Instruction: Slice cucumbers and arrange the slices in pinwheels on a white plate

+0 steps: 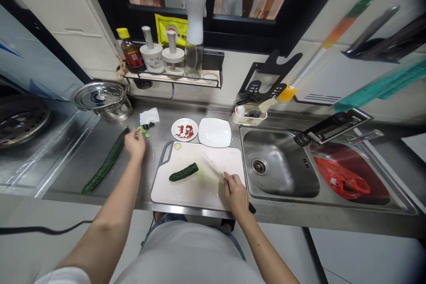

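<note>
My right hand (237, 193) is wrapped round a kitchen knife (213, 163); its pale blade lies low over the cutting board (196, 197) and the black handle end shows behind the palm. On the board rests a cut piece of cucumber (183, 172), with a single cucumber slice (177, 146) at the top left corner. My left hand (135, 143) is off the board, fingers curled beside a small heap of cucumber scraps (146, 130); whatever the fingertips hold is hidden. A whole cucumber (105, 163) lies just left of that hand.
Behind the board stand a plate of chopped red bits (175, 129) and a white square plate (214, 132). A lidded steel pot (115, 106) is at back left. The double sink (282, 191) with a red plastic bag (342, 179) is at right. A seasoning rack (173, 80) hangs above.
</note>
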Action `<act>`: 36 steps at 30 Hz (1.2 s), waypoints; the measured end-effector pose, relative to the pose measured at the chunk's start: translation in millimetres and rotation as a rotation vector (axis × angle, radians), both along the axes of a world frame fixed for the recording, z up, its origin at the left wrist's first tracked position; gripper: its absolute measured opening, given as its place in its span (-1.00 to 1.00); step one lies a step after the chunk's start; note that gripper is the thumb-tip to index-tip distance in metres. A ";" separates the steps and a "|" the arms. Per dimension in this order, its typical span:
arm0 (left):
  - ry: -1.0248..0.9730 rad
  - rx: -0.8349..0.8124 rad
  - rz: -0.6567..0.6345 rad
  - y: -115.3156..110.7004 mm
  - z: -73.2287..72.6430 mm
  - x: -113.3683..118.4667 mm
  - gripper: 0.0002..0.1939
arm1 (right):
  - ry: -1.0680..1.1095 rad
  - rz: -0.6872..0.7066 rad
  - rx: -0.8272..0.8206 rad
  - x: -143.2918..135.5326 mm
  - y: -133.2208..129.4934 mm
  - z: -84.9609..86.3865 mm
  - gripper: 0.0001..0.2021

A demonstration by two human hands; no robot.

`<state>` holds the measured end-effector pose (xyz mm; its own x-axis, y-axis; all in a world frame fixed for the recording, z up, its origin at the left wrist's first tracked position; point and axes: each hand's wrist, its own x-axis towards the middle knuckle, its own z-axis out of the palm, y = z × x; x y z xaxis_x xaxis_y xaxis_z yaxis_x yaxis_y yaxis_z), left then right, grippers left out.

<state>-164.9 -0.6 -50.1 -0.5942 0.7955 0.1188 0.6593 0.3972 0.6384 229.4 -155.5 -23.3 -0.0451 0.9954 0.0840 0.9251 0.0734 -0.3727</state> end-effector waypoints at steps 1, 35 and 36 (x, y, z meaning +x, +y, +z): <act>0.011 0.053 -0.039 -9.1 0.0 15.3 -0.64 | 0.061 -0.026 -0.018 -0.5 1.5 -0.2 -0.65; -0.010 0.063 -0.957 -105.1 -19.3 141.9 -0.71 | -0.039 0.148 -0.466 -53.7 18.1 26.6 -0.85; 0.000 0.064 -0.967 -104.9 -20.3 141.5 -0.71 | -0.048 0.152 -0.469 -54.7 18.4 26.3 -0.86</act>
